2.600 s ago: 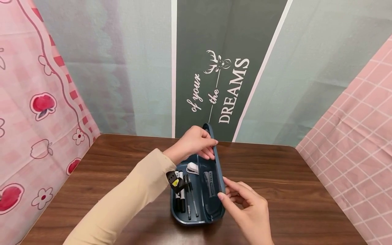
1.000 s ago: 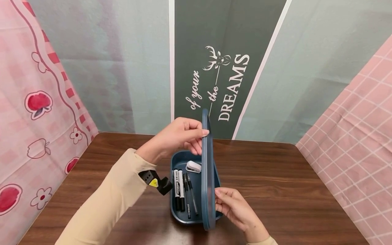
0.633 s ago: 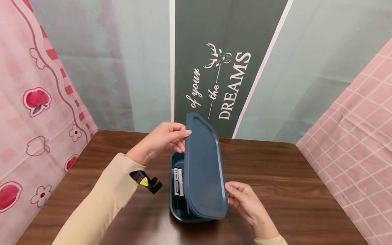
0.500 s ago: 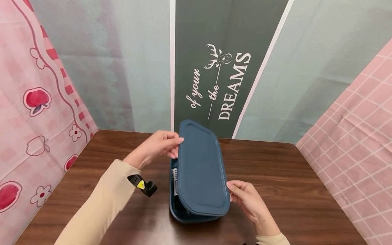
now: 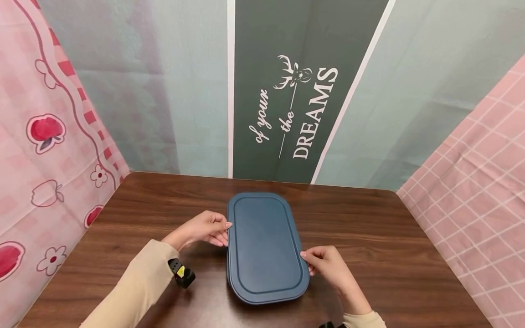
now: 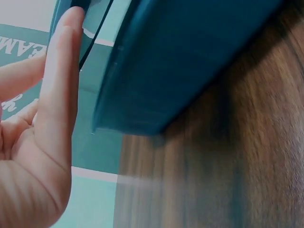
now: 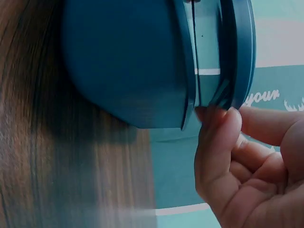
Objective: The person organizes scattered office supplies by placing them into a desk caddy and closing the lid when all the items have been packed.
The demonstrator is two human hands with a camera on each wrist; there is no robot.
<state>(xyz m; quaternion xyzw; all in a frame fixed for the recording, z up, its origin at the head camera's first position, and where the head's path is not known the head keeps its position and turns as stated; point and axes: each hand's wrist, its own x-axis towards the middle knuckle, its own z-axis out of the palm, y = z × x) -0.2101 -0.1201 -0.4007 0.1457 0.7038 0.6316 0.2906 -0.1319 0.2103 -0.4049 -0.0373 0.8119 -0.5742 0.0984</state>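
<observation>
A dark blue rectangular lid [image 5: 266,241] with rounded corners lies nearly level over the box of the same colour, hiding the markers, pens and white stapler-like item inside. My left hand [image 5: 207,229] pinches the lid's left edge, thumb on top. At the right edge, near the front corner, my right hand [image 5: 328,264] pinches it between thumb and fingers. Both wrist views show a gap between lid and box: the right wrist view has the lid [image 7: 244,42] apart from the box [image 7: 128,61], and in the left wrist view the box [image 6: 190,57] stands on the wood.
The brown wooden table [image 5: 369,228] extends around the box on all sides. Behind it hangs a grey-green curtain [image 5: 197,91] with printed lettering. Pink patterned cloths [image 5: 61,182] close off the left and right sides.
The lid was raised on edge over the box; it has swung leftward and down to lie nearly flat over it. The left hand lowered with it, and the contents went out of sight.
</observation>
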